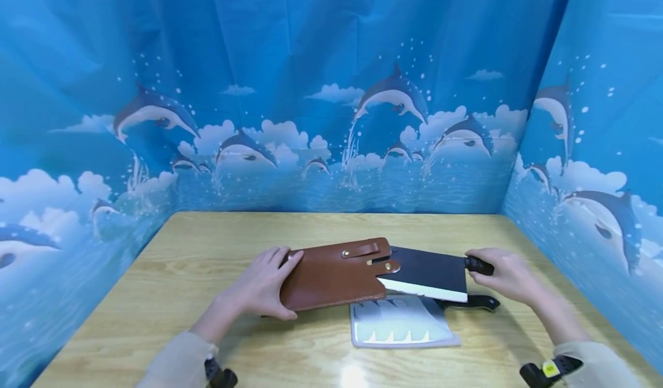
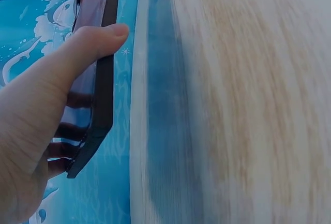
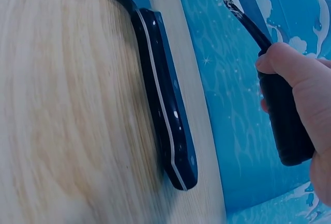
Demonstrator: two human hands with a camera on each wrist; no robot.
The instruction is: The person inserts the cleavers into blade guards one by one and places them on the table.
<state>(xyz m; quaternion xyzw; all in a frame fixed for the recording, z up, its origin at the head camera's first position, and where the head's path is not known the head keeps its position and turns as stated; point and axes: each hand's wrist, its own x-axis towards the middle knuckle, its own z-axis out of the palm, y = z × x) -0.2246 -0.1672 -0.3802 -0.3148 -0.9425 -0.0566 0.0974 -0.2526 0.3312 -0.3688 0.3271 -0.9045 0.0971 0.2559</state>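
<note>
My left hand (image 1: 261, 284) grips the closed end of a brown leather knife sheath (image 1: 331, 276), thumb on the near edge and fingers at the far side; the left wrist view shows the sheath's dark edge (image 2: 103, 94) raised off the table. By its black handle (image 3: 284, 115), my right hand (image 1: 505, 270) holds a cleaver (image 1: 427, 270) with a dark blade and a bright cutting edge. Part of that blade lies inside the sheath's mouth and is hidden, while the part nearest the handle shows. The sheath's strap (image 1: 361, 251) lies along its upper side.
Below the held cleaver, a second knife with a black handle (image 1: 475, 303) lies on the wooden table (image 1: 207, 238). Its broad blade sits in a translucent whitish cover (image 1: 399, 336). A blue dolphin-print curtain (image 1: 311, 175) stands behind the table and along its sides.
</note>
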